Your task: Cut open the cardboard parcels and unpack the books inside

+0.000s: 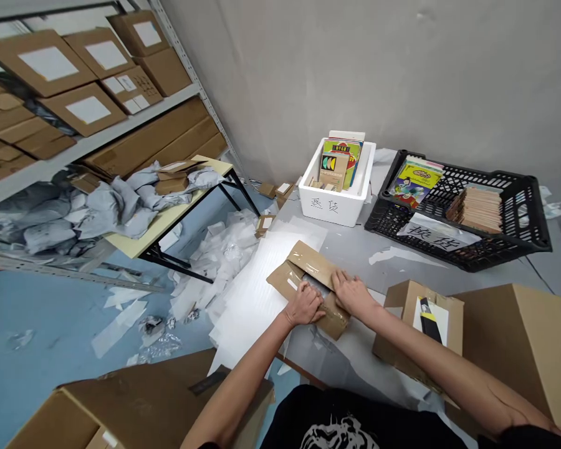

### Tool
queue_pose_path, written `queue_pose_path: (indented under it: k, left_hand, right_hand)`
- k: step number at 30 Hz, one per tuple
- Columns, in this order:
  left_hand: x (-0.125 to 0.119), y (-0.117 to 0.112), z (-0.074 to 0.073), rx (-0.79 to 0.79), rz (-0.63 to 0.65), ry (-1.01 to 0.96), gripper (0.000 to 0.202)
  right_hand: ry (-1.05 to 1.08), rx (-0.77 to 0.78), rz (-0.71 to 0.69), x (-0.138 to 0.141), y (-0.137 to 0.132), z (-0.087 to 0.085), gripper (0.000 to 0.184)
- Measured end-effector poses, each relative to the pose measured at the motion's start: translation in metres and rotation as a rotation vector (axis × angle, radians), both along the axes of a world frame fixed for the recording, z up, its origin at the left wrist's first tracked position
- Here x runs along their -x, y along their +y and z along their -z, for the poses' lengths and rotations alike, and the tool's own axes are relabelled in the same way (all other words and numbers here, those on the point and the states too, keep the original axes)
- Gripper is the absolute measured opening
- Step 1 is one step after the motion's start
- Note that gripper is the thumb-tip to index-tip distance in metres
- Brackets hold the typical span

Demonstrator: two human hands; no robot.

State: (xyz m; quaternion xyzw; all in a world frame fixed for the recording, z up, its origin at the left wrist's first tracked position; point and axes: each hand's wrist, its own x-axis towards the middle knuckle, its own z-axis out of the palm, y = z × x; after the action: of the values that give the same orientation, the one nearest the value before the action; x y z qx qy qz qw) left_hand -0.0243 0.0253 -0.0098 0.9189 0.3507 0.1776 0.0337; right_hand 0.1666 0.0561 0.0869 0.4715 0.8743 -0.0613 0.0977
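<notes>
The left hand point(303, 304) and right hand point(353, 294) lay side by side on a brown kraft-paper packet point(311, 262) banded with clear tape. Both were half open and palm down, pressing rather than gripping, with the fingers slightly curled. The right fingertips point(335, 280) sat near a folded edge, though from this angle I couldn't be sure whether they had pinched the paper. The packet lay on a white foam sheet point(247, 293), near the edge of a grey table point(355, 246). For work like this, even pressure from both palms, smoothing outward from the middle, would probably have kept the layers flat and the tape free of creases.

Farther along the table stood a white foam box point(334, 209), marked with handwritten characters and packed with books point(341, 156). To its right was a black plastic crate point(535, 215) holding more books and wrapped stacks. Cardboard cartons point(518, 349) stood at near right. At left, a yellow folding table point(154, 234) carried crumpled grey mailers point(121, 206), in front of metal shelving point(98, 146) stacked with flat cartons. White paper scraps point(219, 262) littered the blue floor point(42, 312).
</notes>
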Motion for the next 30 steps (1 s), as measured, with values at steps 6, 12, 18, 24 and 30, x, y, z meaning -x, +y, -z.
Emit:
queue_pose_path:
  k: [6, 12, 18, 24, 30]
  left_hand:
    - [-0.004, 0.005, 0.0, 0.025, 0.09, -0.04, 0.034]
    - [-0.008, 0.008, 0.0, 0.04, 0.164, -0.059, 0.034]
    - [-0.003, 0.005, 0.002, 0.058, 0.2, -0.08, 0.034]
    - [0.004, -0.016, -0.012, 0.085, 0.127, -0.092, 0.034]
    - [-0.023, -0.004, -0.037, 0.019, -0.891, -0.179, 0.04]
  right_hand:
    - [0.08, -0.028, 0.012, 0.059, 0.039, 0.014, 0.047]
    - [0.147, 0.054, 0.081, 0.105, 0.075, 0.021, 0.047]
    - [0.257, 0.147, 0.056, 0.068, 0.128, 0.002, 0.031]
    - [0.414, 0.183, 0.178, 0.011, 0.152, 0.007, 0.038]
    - [0.496, 0.117, 0.39, -0.017, 0.114, 0.027, 0.035]
